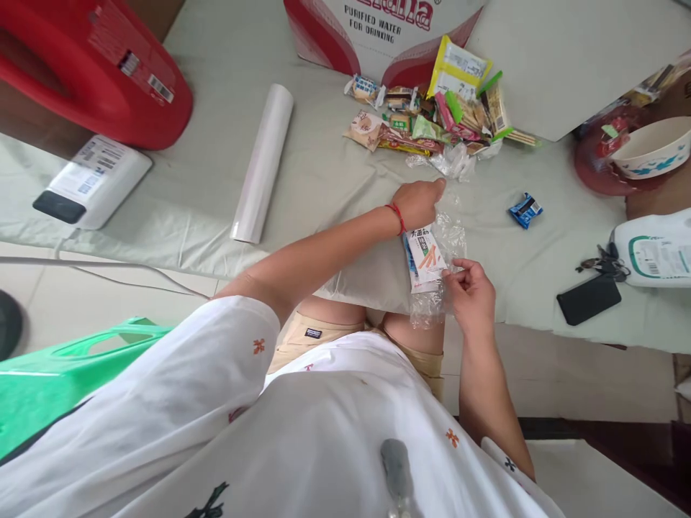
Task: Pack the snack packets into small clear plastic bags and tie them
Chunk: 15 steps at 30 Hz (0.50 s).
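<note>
A clear plastic bag [453,224] lies at the table's near edge, its lower end hanging over. Snack packets [426,255], white with a picture of orange sticks and a blue one beneath, are inside or under the film; I cannot tell which. My left hand [418,203], with a red cord at the wrist, is closed at the bag's far end. My right hand [471,293] pinches the film's right side beside the packets. A small blue wrapped snack [525,211] rests to the right. Beyond my left hand lies a pile of wrapped snacks [426,126].
Left of my arms lies a white roll of film [263,164]. Farther left stand a red jug [129,79] and a white device [94,180]. A water carton [383,36] backs the pile. At right are a bowl [656,147], a black phone [588,298], keys [603,263] and a white bottle [656,248].
</note>
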Each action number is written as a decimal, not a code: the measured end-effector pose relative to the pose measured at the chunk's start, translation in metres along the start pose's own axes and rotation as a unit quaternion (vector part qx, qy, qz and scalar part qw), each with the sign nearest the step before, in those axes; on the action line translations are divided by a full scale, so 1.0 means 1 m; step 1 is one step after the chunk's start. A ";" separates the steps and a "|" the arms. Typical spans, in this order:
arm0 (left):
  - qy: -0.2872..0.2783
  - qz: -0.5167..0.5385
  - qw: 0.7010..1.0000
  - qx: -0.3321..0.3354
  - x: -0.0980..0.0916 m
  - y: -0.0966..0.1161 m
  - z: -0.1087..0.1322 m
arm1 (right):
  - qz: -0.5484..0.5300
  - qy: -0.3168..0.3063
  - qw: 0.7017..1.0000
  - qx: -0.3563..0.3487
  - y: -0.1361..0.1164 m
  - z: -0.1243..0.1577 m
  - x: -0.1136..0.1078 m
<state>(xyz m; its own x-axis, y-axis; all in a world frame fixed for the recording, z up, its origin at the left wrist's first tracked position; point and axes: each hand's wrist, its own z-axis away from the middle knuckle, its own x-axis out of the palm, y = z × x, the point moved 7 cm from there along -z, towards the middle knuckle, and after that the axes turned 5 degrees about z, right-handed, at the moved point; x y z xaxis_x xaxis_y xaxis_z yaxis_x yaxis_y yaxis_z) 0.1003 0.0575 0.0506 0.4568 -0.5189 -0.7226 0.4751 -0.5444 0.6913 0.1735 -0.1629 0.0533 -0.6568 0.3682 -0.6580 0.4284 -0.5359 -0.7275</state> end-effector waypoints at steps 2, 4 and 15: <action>0.001 -0.034 0.999 -0.021 0.003 -0.005 -0.003 | 0.064 0.028 0.998 -0.001 0.009 -0.002 -0.002; 0.038 -0.058 0.997 -0.033 -0.007 -0.008 -0.004 | 0.109 0.038 0.993 -0.005 0.014 -0.003 0.000; -0.015 -0.124 0.966 0.225 0.000 0.052 0.076 | 0.142 0.030 0.988 -0.043 0.021 -0.005 -0.001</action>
<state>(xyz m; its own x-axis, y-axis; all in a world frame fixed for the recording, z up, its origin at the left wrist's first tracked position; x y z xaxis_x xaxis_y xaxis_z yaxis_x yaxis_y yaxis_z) 0.0677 -0.0207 0.0861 0.3448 -0.3512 -0.8705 0.1881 -0.8827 0.4306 0.1864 -0.1704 0.0380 -0.4656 0.2567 -0.8469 0.6435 -0.5587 -0.5232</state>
